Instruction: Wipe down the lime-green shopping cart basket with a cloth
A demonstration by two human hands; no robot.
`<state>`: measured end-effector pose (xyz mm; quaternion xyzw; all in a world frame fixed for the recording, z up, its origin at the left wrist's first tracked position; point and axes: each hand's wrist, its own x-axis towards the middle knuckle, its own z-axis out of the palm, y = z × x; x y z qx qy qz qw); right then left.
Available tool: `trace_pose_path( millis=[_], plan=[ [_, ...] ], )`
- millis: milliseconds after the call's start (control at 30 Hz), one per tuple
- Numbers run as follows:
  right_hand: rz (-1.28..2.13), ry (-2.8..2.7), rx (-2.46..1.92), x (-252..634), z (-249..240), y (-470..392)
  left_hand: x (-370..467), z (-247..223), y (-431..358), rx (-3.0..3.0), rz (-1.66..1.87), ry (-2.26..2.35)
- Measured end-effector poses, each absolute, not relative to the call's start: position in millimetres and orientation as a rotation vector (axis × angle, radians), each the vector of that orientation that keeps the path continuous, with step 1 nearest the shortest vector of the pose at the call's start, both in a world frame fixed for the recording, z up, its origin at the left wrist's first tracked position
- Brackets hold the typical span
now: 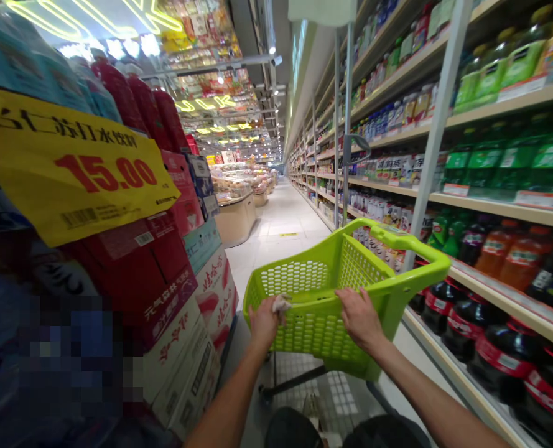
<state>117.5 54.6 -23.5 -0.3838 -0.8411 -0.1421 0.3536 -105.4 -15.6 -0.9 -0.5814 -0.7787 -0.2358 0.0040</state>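
Observation:
A bright green plastic shopping cart stands sideways in front of me, its handle to the right. At the near rim, my left hand is closed around a crumpled whitish tissue and rests against the basket's left corner. Further right along the same rim, my right hand has its fingers hooked over the edge, gripping it. Through the basket's open top I see its perforated inner walls; part of its floor is hidden.
Shelves of bottled drinks line the right side, with large cola bottles at the bottom. Stacked drink cartons and a yellow price sign crowd the left. A tiled aisle runs ahead past display bins.

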Motion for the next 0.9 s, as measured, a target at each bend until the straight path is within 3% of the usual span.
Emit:
trace_pose_path(
  millis=[167,333,667,900],
  plan=[
    [-0.348,-2.165,-1.047,105,-20,53,-93,-6,-15,-1.906,-0.564,-2.394],
    [-0.341,-2.191,-1.049,107,-18,56,-66,-11,-4,-1.822,-0.637,-2.354],
    [-0.321,-2.199,-1.056,100,-19,63,-145,-35,-19,-1.463,-0.683,-2.446],
    [-0.330,-2.218,-1.081,95,-19,64,-85,-33,18,-1.856,-0.807,-2.208]
  ],
)
